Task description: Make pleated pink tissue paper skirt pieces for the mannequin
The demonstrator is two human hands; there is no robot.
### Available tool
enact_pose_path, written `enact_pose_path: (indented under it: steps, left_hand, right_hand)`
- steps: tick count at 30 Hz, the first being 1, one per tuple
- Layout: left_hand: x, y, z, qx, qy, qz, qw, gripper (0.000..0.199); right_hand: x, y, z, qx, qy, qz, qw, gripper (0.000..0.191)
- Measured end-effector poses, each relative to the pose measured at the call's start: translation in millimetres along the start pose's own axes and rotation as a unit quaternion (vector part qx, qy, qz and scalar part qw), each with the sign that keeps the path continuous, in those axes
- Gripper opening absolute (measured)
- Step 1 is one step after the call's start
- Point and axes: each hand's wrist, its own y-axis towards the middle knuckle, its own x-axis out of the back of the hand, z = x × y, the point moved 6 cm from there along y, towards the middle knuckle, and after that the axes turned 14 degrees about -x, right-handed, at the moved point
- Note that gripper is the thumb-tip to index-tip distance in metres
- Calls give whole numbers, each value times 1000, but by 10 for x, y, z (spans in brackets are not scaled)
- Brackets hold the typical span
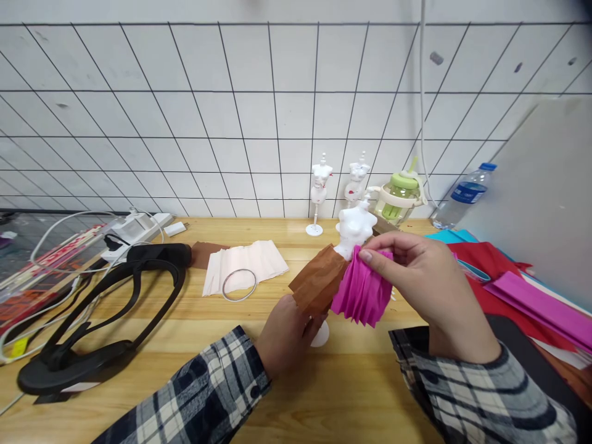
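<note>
A small white mannequin (pixel 355 226) stands in the middle, with brown crepe paper (pixel 319 280) around its lower left side. Its round white base (pixel 320 335) shows below. My left hand (pixel 287 336) curls closed under the brown paper, at the mannequin's stem; the paper partly hides the fingers. Between thumb and forefinger, my right hand (pixel 416 277) pinches the top edge of a pleated magenta crepe paper piece (pixel 363 290). That piece hangs in folds against the mannequin's right side, overlapping the brown paper's edge.
Two more small mannequins (pixel 319 185) stand behind, beside a green-lidded cup (pixel 401 196). A water bottle (pixel 467 194) leans at right, above coloured paper sheets (pixel 499 277). Left are pale paper (pixel 268 259), a metal ring (pixel 239 300), a black headset strap (pixel 171 253) and a power strip (pixel 139 231).
</note>
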Motion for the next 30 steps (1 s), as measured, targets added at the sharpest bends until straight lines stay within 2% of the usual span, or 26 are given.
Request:
enact_pose_path:
  steps: [7, 12, 17, 19, 21, 24, 26, 28, 30]
  left_hand:
    - [-22, -47, 38, 6, 2, 6, 1000, 63]
    - [-32, -74, 58, -11, -4, -8, 1000, 61]
    - [-104, -121, 182, 67, -74, -33, 994, 48]
    - [-132, -135, 211, 79, -87, -37, 992, 42]
    - [-152, -154, 226, 70, -90, -35, 993, 38]
    - [-205, -222, 256, 43, -107, -13, 993, 32]
    - [-236, -299, 305, 44, -107, -3, 993, 30]
    - [-251, -392, 400, 88, -83, -6, 993, 31]
    - [-277, -462, 468, 127, -74, 3, 989, 35]
  right_hand:
    - [-55, -17, 17, -2, -25, 2, 1000, 24]
    - [-36, -29, 16, 7, -45, -21, 999, 27]
    - [-35, -17, 9, 14, -18, -16, 1000, 27]
    - [-58, -2, -5, 6, 8, 4, 1000, 28]
    - [-101, 7, -17, -6, 56, 51, 997, 31]
    - [-171, 5, -44, -36, 141, 136, 980, 34]
    - [-197, 3, -63, -53, 184, 173, 966, 38]
    - [-198, 12, -78, -56, 202, 177, 962, 46]
    - [-158, 32, -83, -46, 195, 138, 970, 55]
